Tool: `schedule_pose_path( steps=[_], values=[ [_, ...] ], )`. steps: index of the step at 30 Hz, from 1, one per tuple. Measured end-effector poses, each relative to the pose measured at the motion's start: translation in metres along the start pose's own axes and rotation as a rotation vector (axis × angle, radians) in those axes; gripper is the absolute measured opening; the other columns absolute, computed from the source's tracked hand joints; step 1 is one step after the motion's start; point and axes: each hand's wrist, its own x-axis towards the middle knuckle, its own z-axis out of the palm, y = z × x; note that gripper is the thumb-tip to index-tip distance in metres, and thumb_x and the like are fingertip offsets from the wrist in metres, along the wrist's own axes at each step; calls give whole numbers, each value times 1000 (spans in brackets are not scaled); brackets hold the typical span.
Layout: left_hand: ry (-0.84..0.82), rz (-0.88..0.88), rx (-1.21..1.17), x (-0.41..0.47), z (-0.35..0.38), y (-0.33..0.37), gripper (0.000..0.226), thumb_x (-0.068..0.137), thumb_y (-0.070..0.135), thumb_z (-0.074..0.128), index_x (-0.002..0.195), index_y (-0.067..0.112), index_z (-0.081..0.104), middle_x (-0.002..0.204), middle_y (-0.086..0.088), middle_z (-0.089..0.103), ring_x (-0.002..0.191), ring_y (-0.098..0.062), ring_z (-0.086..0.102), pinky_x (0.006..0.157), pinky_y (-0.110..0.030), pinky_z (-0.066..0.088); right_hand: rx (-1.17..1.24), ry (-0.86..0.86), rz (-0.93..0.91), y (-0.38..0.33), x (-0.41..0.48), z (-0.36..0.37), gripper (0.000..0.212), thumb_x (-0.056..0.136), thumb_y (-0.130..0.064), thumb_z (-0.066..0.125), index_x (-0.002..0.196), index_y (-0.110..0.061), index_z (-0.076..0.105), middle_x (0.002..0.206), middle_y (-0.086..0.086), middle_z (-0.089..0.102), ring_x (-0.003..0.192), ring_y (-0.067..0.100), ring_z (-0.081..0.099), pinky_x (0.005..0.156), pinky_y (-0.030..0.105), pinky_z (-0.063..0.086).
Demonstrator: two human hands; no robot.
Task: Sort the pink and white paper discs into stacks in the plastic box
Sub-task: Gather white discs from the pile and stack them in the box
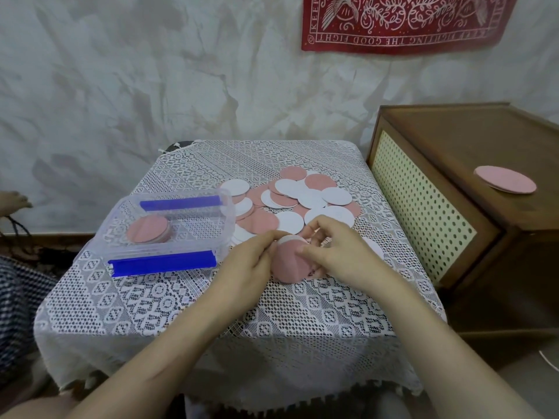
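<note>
On the table [211,313]: lace cloth; the box, loose pile and both hands are all here. Step, by my read: squaring up a small pink bunch before it goes in the box.
Cabinet [453,131]: just right of the table, no label visible.
Wall hanging [402,22]: red, white print. Border reads "KEEP FIGHTING THE GOOD FIGHT", letters not upright from here. The only writing in view.
Box [227,219]: clear plastic, left part of the table, lid off, blue clips [180,202] on both long sides. No brand seen.
Loose pile [302,195]: pink and white discs mixed and overlapping, behind the hands. Most of the sorting is still to do.
Left hand [245,264]: fingers curled on the left edge of the held discs.
Right hand [335,252]: thumb on the pink face, fingers curled behind, pinching.
Held discs [287,261]: pink face up, a white edge showing at the top, right of the box.
Stack in box [148,229]: pink on top, sits at the left end; no white stack visible.
Lone disc [505,179]: pink, on the cabinet top.
Next: check that white edge, pull it if it's a stray, carry the bunch left onto the pink stack, edges aligned.
</note>
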Motion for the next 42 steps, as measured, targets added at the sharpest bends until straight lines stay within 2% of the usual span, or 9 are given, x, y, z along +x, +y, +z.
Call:
schedule_pose_path(
  steps=[9,11,16,21,26,30,33,37,42],
  values=[
    [119,109,190,-18,-10,-12,36,98,18,56,127,38,60,106,24,64,89,5,57,71,-13,42,-207,93,-195,-4,-12,21,12,87,-38,70,82,-39,59,92,-14,58,72,9,65,73,37,57],
    [126,133,267,-23,-11,-16,33,99,19,55,127,36,59,107,22,62,94,3,55,75,-17,43,-345,99,-249,-5,-18,23,13,90,-33,68,89,-40,58,95,-18,59,75,3,62,71,27,48],
    [134,114,323,-28,-11,-21,35,100,22,54,134,31,56,119,16,62,104,-1,54,81,-12,39,-610,133,-382,-6,-26,30,15,98,-28,59,113,-29,58,91,-18,53,86,8,55,71,29,36],
    [175,67,259,-31,-10,-21,35,98,19,56,131,32,60,114,11,69,97,-3,57,74,-6,39,-530,151,-318,-11,-28,29,7,94,-29,62,101,-30,60,90,-16,65,84,7,60,76,34,49],
    [176,49,292,-29,-13,-19,30,98,21,56,125,33,63,111,9,72,96,-11,61,76,-25,45,-593,134,-299,-15,-29,32,4,95,-28,60,96,-30,56,91,-11,69,88,15,65,78,38,51],
    [156,3,337,-27,-32,-16,22,96,31,58,116,34,67,93,15,72,82,-7,64,76,-33,52,-457,104,-207,-23,-23,33,10,94,-27,65,96,-35,61,85,-17,67,78,2,64,74,31,51],
    [271,-62,315,-36,-60,-19,22,94,37,63,114,34,70,84,24,67,78,2,62,76,-29,54,-206,79,-138,-32,-14,38,16,92,-15,68,96,-31,65,88,-8,68,70,9,68,69,36,58],
    [512,-92,243,-54,-105,-36,11,91,35,68,101,33,71,89,22,67,77,1,61,69,-24,50,54,32,-82,-49,2,52,21,92,-2,68,98,-22,65,93,11,65,59,22,69,57,39,60],
    [515,-259,545,-55,-152,-60,33,88,60,60,109,36,68,112,17,60,81,-5,58,66,-27,40,97,25,-32,-76,31,73,17,92,4,65,104,-7,66,86,20,68,59,15,66,51,27,55]
  ],
)
